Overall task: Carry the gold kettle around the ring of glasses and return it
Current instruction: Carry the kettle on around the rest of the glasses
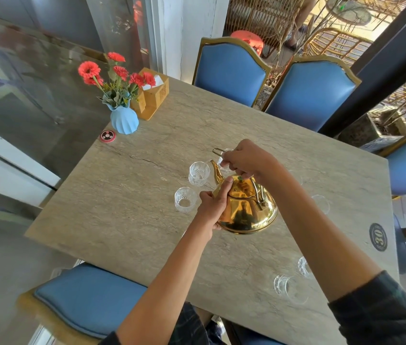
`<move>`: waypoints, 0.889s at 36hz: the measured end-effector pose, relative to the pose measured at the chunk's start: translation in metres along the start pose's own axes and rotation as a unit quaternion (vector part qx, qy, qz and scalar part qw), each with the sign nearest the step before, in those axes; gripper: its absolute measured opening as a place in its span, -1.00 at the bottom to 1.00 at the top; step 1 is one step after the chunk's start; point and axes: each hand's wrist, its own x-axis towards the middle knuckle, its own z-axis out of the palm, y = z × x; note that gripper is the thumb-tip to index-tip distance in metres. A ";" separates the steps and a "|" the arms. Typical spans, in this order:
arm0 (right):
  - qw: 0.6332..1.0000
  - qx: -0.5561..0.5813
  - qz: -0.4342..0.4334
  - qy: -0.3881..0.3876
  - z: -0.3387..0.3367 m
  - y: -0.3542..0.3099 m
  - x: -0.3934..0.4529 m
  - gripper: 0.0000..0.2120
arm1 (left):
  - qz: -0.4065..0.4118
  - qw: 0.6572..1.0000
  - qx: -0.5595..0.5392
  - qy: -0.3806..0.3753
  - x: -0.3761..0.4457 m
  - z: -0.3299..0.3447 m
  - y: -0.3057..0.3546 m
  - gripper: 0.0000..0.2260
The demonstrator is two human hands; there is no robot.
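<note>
The gold kettle [246, 210] is in the middle of the stone table [134, 195], its spout pointing away toward the far glasses. My right hand [246, 158] grips the kettle's raised handle from above. My left hand [213, 207] is pressed around the kettle's left side. Clear glasses stand in a ring around it: one [199, 173] by the spout, one [185, 199] to the left, one [290, 288] and another [305, 267] near the front right, one [321, 202] right of my forearm. I cannot tell whether the kettle touches the table.
A blue vase of red flowers [124, 119], a wooden napkin box [152, 95] and a red call button [108, 136] stand at the far left corner. Blue chairs [231, 70] line the far side, the right side and the near side [89, 297]. A round number badge [378, 237] lies at the right edge.
</note>
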 end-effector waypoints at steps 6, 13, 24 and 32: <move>1.000 0.003 -0.001 0.000 0.000 0.000 -0.001 -0.74 | -0.003 1.000 -0.004 -0.006 -0.002 0.000 0.001 0.04; 1.000 -0.001 -0.001 0.001 0.001 -0.002 -0.001 -0.74 | 0.003 1.000 -0.007 -0.006 -0.004 0.000 0.001 -0.03; 1.000 -0.008 0.001 0.003 0.001 -0.003 -0.002 -0.76 | -0.005 1.000 -0.012 -0.012 -0.003 -0.001 0.000 -0.05; 1.000 -0.014 0.001 0.003 0.001 -0.002 0.000 -0.75 | -0.009 1.000 -0.018 -0.014 -0.003 0.001 -0.001 -0.10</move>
